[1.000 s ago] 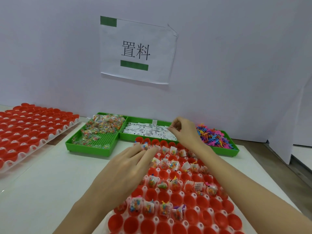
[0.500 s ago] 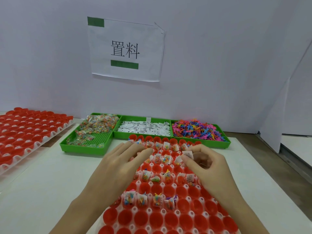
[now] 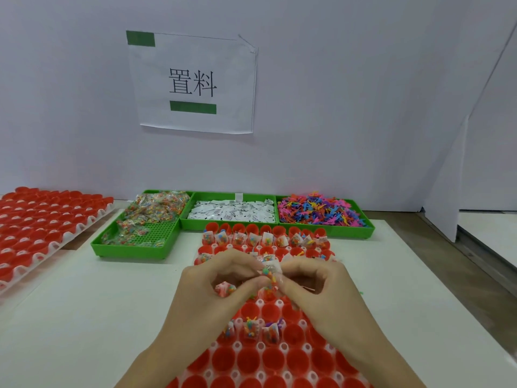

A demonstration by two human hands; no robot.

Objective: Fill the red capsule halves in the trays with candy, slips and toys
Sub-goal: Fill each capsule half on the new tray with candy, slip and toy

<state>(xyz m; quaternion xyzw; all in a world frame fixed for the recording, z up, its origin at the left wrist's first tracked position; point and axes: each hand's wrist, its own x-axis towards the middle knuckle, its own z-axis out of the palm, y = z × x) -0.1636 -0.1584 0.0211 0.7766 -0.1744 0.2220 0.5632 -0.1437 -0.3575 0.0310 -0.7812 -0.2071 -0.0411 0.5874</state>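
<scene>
A small assembly or packing workstation is showing here. Green bins (image 3: 134, 247) are holding sorted candy, slips and toys beside trays of red capsule halves (image 3: 42, 219), and a printed sign (image 3: 193, 82) is hanging on the white partition (image 3: 363, 107).

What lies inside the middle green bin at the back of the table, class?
The middle green bin holds a heap of small white printed slips. The heap covers the bin's floor, so anything beneath the slips cannot be seen.

A white paper sheet (image 3: 193, 85) stuck on the wall says "置料" in big black letters between two green bars.
</scene>
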